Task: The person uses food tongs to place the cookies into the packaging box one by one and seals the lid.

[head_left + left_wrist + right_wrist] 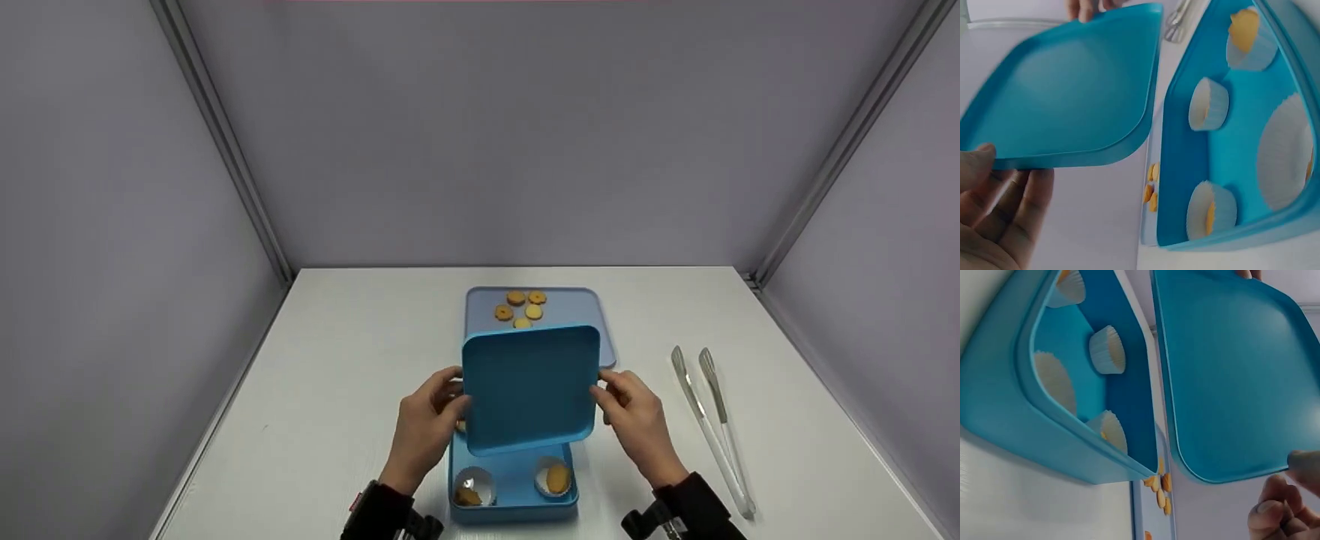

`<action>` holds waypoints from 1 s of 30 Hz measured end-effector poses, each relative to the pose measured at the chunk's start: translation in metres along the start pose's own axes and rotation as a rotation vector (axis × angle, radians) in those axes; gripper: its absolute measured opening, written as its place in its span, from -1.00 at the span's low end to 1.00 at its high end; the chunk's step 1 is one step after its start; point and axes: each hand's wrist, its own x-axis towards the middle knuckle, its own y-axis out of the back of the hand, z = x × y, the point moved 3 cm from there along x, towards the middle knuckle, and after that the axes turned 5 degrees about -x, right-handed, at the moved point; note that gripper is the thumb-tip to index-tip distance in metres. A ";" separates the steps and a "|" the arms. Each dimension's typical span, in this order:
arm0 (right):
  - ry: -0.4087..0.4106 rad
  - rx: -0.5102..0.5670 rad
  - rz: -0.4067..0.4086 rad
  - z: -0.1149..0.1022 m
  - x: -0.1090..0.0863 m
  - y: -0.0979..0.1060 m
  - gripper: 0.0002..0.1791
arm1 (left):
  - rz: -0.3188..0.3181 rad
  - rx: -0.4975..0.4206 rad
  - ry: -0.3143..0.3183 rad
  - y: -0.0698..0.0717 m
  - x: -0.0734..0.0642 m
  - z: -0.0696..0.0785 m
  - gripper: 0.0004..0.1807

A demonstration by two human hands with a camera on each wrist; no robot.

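Between my two hands a blue lid [531, 390] is held up, tilted so its hollow inner side faces me. My left hand [426, 427] pinches its left edge between thumb and fingers. On the opposite edge, my right hand [636, 420] pinches the rim the same way. Below the lid stands an uncovered blue box [514, 513], partly hidden by it in the head view. White paper cups sit at the box's corners; one cup [1251, 55] shows a piece of cookie [1244, 29] inside, and another cup [1107, 350] stands by the far wall.
Behind the lid lies a pale blue tray [589, 307] with several small cookies [516, 298], its near part hidden. Metal tongs [716, 435] lie on the white table [337, 360] to the right. Grey panels [510, 135] enclose the back and sides.
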 end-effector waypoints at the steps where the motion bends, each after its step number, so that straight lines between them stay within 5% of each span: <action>1: -0.021 0.049 -0.011 0.000 0.000 0.001 -0.68 | 0.009 0.012 -0.031 0.001 0.000 0.002 -0.62; 9: -0.171 0.383 -0.182 0.001 -0.003 0.003 -0.61 | 0.015 0.046 -0.231 0.003 0.000 0.007 -0.62; 17: -0.182 0.502 -0.156 -0.001 0.000 0.001 -0.45 | 0.000 0.045 -0.362 0.001 -0.002 0.002 -0.59; 23: -0.261 0.483 -0.116 -0.001 -0.001 -0.004 -0.59 | 0.036 0.017 -0.277 0.002 -0.007 -0.002 -0.61; 30: -0.276 0.551 -0.241 0.001 -0.004 -0.005 -0.55 | 0.050 -0.077 -0.167 0.003 -0.012 -0.010 -0.66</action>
